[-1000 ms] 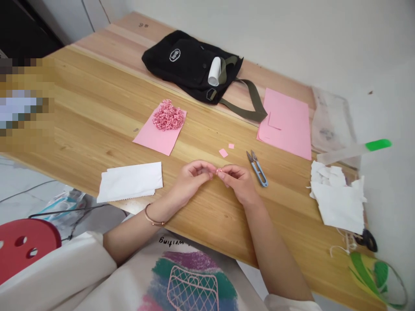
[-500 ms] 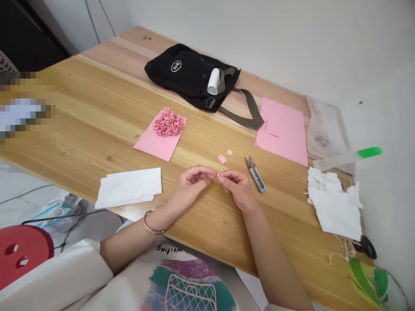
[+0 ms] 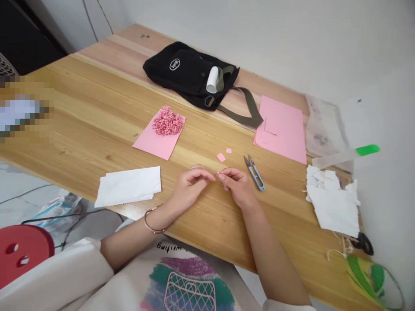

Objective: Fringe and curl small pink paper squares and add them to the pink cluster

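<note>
My left hand (image 3: 189, 183) and my right hand (image 3: 238, 185) meet over the near part of the wooden table (image 3: 97, 103). Between their pinched fingertips sits a tiny folded pink paper piece (image 3: 218, 173). Both hands have their fingers curled in. Just beyond them lie two small pink paper scraps (image 3: 221, 157), and blue-handled thread snips (image 3: 254, 172) rest right of my right hand. Farther left, a pile of small pink paper pieces (image 3: 167, 120) sits on a pink sheet (image 3: 155, 140).
A black bag (image 3: 188, 73) with a white roll (image 3: 212, 80) lies at the back. Pink sheets (image 3: 282, 129) are at the right, white torn paper (image 3: 333, 201) near the right edge, a white folded sheet (image 3: 129, 185) at the near-left edge. A red stool (image 3: 22, 252) stands below.
The view has shifted slightly. My hands stay together, still pinching the tiny pink piece; its fingers have moved only a little.
</note>
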The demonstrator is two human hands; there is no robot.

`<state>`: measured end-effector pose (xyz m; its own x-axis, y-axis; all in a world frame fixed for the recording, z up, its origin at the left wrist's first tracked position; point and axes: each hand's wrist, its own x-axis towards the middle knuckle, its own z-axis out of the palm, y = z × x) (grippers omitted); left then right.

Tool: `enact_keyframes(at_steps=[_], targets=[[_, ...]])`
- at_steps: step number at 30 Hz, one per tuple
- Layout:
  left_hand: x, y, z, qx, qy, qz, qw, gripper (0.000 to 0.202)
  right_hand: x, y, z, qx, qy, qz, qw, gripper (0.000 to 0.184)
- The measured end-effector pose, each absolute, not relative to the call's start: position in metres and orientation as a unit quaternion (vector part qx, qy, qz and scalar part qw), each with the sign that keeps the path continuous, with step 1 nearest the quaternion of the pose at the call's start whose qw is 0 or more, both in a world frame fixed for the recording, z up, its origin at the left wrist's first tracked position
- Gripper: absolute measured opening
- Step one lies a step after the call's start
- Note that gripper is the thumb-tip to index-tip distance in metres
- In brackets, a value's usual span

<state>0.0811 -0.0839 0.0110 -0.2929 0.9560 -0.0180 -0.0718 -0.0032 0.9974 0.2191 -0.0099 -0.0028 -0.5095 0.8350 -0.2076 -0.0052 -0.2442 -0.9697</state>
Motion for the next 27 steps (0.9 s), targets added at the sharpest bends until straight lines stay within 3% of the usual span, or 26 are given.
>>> enact_keyframes(at_steps=[27], targets=[[0.0829,-0.0833,0.0129,0.339,0.517,0.604,0.504,0.02,0.2202,-0.009,-0.0056,-0.389,-0.531,0.687,0.308,0.019]])
